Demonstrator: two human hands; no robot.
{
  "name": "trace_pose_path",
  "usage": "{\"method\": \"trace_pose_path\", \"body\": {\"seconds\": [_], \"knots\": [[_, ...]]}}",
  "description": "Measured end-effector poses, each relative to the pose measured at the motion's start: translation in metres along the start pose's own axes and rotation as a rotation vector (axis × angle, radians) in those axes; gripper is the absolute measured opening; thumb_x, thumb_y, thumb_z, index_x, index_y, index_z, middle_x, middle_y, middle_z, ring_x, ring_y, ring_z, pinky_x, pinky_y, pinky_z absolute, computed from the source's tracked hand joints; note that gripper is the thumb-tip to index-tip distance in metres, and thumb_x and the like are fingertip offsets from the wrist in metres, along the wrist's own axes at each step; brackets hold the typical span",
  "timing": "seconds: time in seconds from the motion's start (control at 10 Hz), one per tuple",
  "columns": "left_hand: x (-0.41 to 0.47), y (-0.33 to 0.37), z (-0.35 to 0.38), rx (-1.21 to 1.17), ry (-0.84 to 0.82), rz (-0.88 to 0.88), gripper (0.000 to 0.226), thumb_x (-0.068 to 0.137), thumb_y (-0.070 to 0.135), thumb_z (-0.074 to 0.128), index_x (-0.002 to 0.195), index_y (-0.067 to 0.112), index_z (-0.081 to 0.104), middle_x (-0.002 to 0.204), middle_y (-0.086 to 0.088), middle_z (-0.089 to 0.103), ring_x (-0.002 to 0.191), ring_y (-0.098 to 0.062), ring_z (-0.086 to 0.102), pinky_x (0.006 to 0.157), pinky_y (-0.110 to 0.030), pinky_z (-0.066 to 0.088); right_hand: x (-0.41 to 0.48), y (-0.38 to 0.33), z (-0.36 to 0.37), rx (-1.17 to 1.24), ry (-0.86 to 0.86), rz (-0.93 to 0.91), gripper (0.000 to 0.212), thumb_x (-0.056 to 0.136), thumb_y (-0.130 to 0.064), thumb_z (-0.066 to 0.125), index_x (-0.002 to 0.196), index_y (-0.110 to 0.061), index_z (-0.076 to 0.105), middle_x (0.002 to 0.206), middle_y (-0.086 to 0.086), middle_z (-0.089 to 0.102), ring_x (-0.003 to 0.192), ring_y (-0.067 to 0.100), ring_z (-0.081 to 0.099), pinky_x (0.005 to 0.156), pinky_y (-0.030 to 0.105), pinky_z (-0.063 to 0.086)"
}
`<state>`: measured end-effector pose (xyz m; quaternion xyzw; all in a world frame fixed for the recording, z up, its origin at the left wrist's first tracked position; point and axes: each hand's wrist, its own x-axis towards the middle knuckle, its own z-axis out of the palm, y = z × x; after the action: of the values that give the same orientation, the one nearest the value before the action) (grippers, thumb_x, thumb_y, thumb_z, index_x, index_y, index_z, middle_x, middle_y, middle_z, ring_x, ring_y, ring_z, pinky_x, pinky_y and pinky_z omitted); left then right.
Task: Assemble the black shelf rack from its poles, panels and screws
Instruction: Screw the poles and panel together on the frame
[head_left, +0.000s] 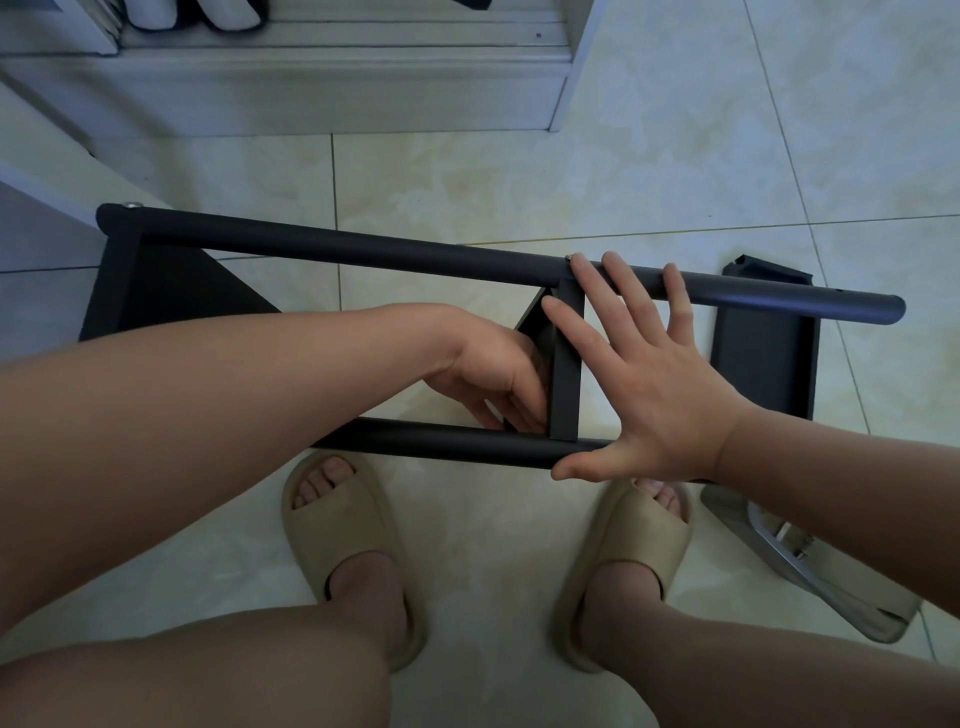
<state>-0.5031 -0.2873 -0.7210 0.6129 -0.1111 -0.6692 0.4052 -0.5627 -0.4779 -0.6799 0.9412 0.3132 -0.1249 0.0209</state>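
By the near black metal pole (441, 441), the left hand (488, 374) curled its grip round the narrow black middle panel (566, 364); the right hand (649, 374) lay flat, fingers apart. Farther off, the far black pole (363, 249) held a screwed end panel (156, 291), and one loose black panel (763, 358) apparently awaited fitting.

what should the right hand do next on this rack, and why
Probably pinch and turn the small screw on the far pole. The right hand lies open across the middle panel, its index fingertip right beside that screw, which seems to stand slightly proud. The left hand reaches behind the panel, likely bracing it.
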Motion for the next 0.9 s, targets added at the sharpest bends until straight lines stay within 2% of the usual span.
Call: {"method": "trace_pose_path", "body": {"seconds": [0.2,0.4,0.5,0.6,0.7,0.8,0.9], "knots": [[-0.0002,-0.0027,0.0016,-0.038,0.016,0.051,0.022,0.091,-0.002,0.062,0.110,0.004,0.070,0.115,-0.016,0.072,0.111,-0.029,0.069,0.110,-0.051,0.045,-0.0003,-0.0002,-0.0004,-0.005,-0.002,0.001,0.131,0.067,-0.100,0.033,0.163,-0.014,0.015,0.169,0.019,0.000,0.156,0.041,-0.003,0.117,0.074,0.000],[0.0011,-0.0053,-0.0004,-0.067,0.002,0.053,0.033,0.089,-0.002,0.062,0.122,-0.005,0.062,0.122,-0.022,0.067,0.118,-0.031,0.065,0.112,-0.052,0.043,-0.0003,-0.0002,-0.0009,0.000,-0.005,0.001,0.130,0.067,-0.100,0.033,0.163,-0.014,0.014,0.169,0.018,-0.001,0.156,0.040,-0.004,0.117,0.073,-0.001],[-0.0030,-0.0087,-0.0054,-0.107,-0.064,0.017,0.026,0.087,0.006,0.063,0.112,0.007,0.067,0.113,-0.011,0.070,0.111,-0.022,0.066,0.109,-0.046,0.044,-0.0001,0.0001,-0.0005,-0.004,-0.004,0.001,0.130,0.067,-0.100,0.033,0.163,-0.014,0.014,0.169,0.019,-0.001,0.156,0.040,-0.003,0.117,0.073,0.000],[-0.0031,-0.0098,-0.0054,-0.138,-0.077,-0.006,0.020,0.094,0.011,0.060,0.097,0.021,0.076,0.108,-0.001,0.074,0.104,-0.015,0.069,0.096,-0.038,0.049,0.0000,0.0003,-0.0001,-0.003,-0.004,0.001,0.130,0.067,-0.100,0.033,0.163,-0.014,0.015,0.169,0.018,-0.001,0.156,0.040,-0.003,0.117,0.073,0.000],[0.0005,-0.0065,-0.0004,-0.090,-0.042,-0.007,0.019,0.094,0.008,0.060,0.097,0.017,0.077,0.107,-0.005,0.074,0.103,-0.018,0.069,0.101,-0.041,0.049,-0.0002,0.0005,0.0005,0.000,0.001,0.001,0.130,0.067,-0.100,0.033,0.163,-0.014,0.015,0.169,0.018,-0.001,0.156,0.040,-0.004,0.118,0.072,-0.002],[0.0010,-0.0039,0.0022,-0.078,-0.014,0.001,0.020,0.094,0.001,0.060,0.111,0.006,0.069,0.110,-0.010,0.071,0.104,-0.023,0.069,0.110,-0.048,0.044,-0.0002,0.0005,0.0011,-0.001,0.005,-0.001,0.130,0.067,-0.100,0.034,0.163,-0.014,0.015,0.169,0.018,-0.001,0.156,0.040,-0.003,0.118,0.072,-0.002],[-0.0004,-0.0039,0.0040,-0.087,0.000,0.020,0.023,0.092,-0.004,0.059,0.113,0.004,0.066,0.108,-0.010,0.072,0.105,-0.024,0.069,0.112,-0.051,0.042,-0.0001,0.0006,0.0012,-0.004,0.002,-0.001,0.131,0.067,-0.100,0.034,0.163,-0.014,0.015,0.169,0.018,0.000,0.156,0.040,-0.003,0.117,0.073,-0.001]]}}
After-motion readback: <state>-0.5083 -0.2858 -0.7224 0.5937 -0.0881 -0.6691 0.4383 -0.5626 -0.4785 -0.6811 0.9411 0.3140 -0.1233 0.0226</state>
